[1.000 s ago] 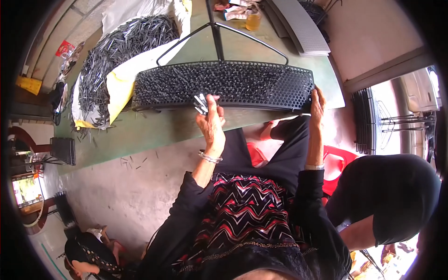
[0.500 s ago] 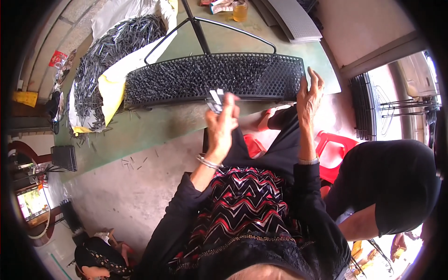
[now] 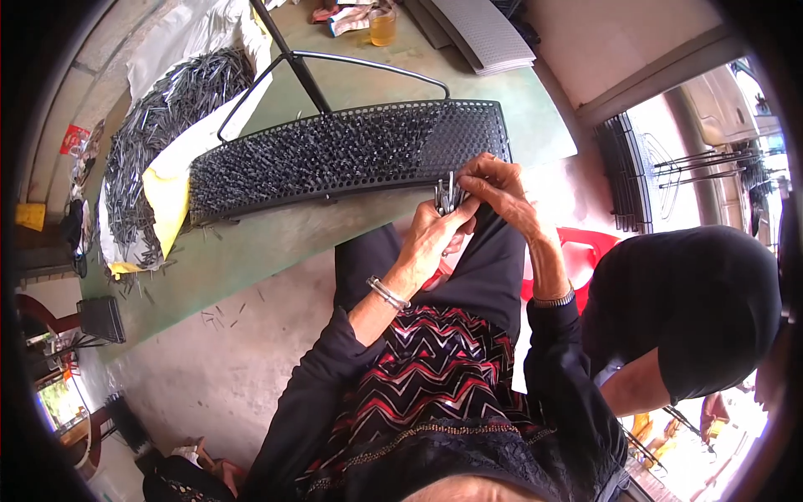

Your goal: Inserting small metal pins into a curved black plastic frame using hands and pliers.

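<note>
Field note: our left hand [image 3: 435, 233] curls snugly round a small bunch of strips [image 3: 445, 201], our right hand [image 3: 506, 194] with fingertips drawn close at its top, though whether they pinch one we cannot tell. We judge the strips light, stiff, perhaps slippery, best taken singly by an end. Beyond, a black perforated panel [image 3: 326, 152] rests on the green table [image 3: 209, 259], a strip-filled sack [image 3: 170, 205] at left.

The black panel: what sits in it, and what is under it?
Dark strips crowd most of the panel; its right end looks largely bare. The table shows around it, but whatever lies directly beneath is covered. The right hand hides part of its near right edge.
</note>
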`<state>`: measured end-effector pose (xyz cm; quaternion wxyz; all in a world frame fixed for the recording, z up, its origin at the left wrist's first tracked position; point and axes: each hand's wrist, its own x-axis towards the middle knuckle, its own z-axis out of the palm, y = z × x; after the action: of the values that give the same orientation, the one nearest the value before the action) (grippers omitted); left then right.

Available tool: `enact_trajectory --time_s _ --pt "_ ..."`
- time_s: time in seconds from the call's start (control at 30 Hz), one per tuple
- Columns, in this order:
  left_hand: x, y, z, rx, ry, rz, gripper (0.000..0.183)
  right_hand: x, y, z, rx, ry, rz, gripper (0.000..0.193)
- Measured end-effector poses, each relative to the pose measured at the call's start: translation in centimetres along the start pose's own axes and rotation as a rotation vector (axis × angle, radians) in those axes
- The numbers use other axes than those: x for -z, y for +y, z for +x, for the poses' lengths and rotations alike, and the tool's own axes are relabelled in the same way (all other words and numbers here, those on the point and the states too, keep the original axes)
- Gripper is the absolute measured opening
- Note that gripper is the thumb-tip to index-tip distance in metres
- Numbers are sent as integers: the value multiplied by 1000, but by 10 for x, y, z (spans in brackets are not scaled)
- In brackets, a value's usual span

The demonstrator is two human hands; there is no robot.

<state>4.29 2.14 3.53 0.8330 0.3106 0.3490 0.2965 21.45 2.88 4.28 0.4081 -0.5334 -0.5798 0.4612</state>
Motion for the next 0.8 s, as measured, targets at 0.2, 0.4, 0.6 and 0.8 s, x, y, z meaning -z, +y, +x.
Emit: enact_trajectory --time_s 0.2,0.4,0.6,0.8 --pt "-7 3 5 16 109 -21 33 8 1 7 -50 118 1 16" --pt "-13 5 7 -80 101 11 39 6 -4 12 -131 200 22 18" --pt "-12 3 8 -41 119 23 38 9 -9 12 -143 131 -11 19" --pt "-9 2 11 -30 86 9 34 21 -10 15 -121 -23 17 14"
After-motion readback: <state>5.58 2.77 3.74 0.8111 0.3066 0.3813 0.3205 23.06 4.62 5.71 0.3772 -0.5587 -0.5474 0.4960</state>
